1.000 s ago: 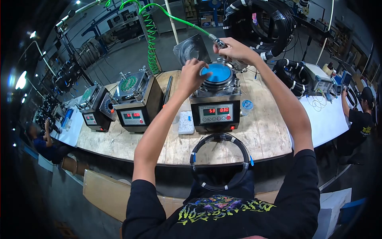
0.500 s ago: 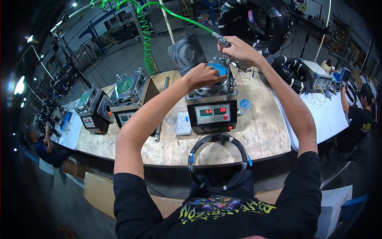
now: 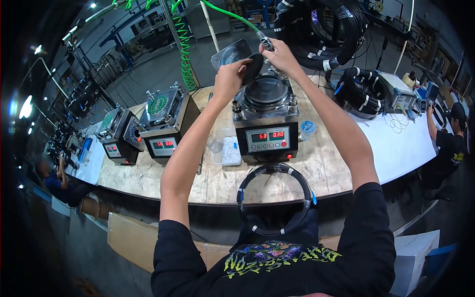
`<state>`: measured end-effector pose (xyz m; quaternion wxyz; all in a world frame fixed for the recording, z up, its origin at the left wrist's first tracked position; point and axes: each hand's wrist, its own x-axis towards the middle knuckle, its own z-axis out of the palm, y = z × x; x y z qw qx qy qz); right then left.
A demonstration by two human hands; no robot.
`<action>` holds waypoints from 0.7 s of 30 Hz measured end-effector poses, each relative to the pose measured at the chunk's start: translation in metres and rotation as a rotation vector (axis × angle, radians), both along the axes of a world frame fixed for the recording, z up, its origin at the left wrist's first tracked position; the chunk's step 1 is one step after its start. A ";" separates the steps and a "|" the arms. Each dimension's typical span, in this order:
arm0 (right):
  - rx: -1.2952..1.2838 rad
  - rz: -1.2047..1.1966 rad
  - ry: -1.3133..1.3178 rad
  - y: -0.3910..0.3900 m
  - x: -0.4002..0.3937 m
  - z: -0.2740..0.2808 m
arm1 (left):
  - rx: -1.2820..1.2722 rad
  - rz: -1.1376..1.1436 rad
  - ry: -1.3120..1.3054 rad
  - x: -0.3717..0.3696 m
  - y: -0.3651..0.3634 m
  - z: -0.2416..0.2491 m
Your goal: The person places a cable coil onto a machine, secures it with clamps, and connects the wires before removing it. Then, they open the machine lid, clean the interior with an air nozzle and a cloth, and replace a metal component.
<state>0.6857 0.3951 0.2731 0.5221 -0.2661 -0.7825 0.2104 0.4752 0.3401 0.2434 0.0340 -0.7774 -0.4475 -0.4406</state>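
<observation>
My left hand grips a thin round disc by its edge. The disc is tilted above the polishing machine, its dark face showing. My right hand is wrapped around an air blow gun on a green hose, close to the disc. Below both hands lies the machine's dark round platen, uncovered. Behind the disc, a square metal plate leans upright, partly hidden. The machine's red display reads 53 and 0.30.
Two similar machines stand left on the wooden table. A clear tray and a small blue-lidded container flank the machine. A black cable coil overhangs the front edge. A co-worker is at right, another person at left.
My left hand has lifted the disc off the platen and tilted it up; its blue face showed before, its dark face now. My right hand with the blow gun has shifted left.
</observation>
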 end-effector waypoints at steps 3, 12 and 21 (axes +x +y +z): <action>-0.235 0.275 0.041 -0.019 -0.008 0.003 | -0.090 0.027 -0.050 -0.009 0.004 0.005; -0.119 0.082 -0.375 -0.020 0.051 0.031 | -0.075 -0.058 0.320 0.018 -0.034 0.004; -0.066 0.071 -0.532 -0.025 0.056 0.070 | -0.095 -0.279 0.374 0.021 -0.013 -0.037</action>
